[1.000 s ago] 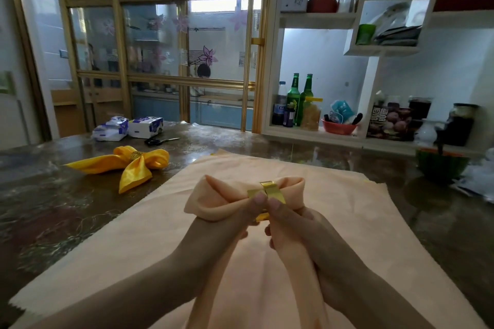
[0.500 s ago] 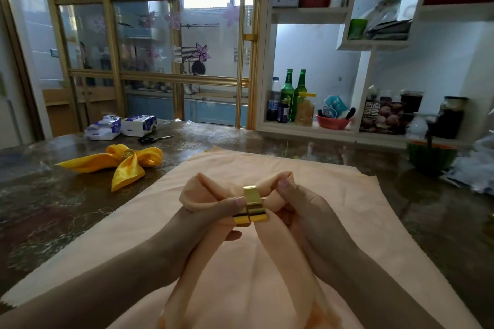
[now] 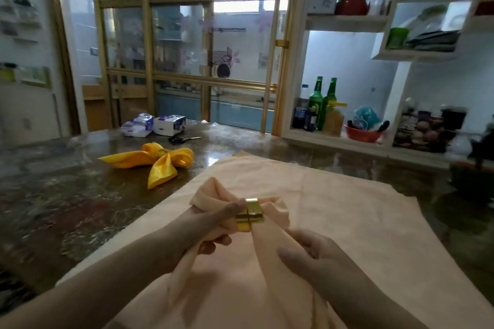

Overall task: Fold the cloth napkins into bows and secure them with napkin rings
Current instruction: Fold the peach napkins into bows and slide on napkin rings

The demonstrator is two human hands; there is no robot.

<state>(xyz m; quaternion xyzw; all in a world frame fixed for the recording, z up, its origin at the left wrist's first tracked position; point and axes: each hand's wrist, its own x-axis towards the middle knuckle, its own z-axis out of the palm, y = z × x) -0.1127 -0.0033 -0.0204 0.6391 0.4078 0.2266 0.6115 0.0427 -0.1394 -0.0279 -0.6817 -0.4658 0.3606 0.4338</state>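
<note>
Pinches the napkin point(image 3: 211, 196) just left of the gold ring point(image 3: 252, 212) with the left hand point(image 3: 213, 224), thumb tip touching the ring. Grips the napkin's right tail below the ring in the curled fingers of the right hand point(image 3: 315, 256), hiding part of that tail. Holds it all over a peach cloth point(image 3: 347, 208) spread on the table point(image 3: 66, 203). Far left on the table, well apart: a yellow bow point(image 3: 160, 165), with scissors point(image 3: 184, 139) and tissue packs point(image 3: 153, 124) behind. Back right, green bottles point(image 3: 323, 101) on a shelf point(image 3: 320, 139).
</note>
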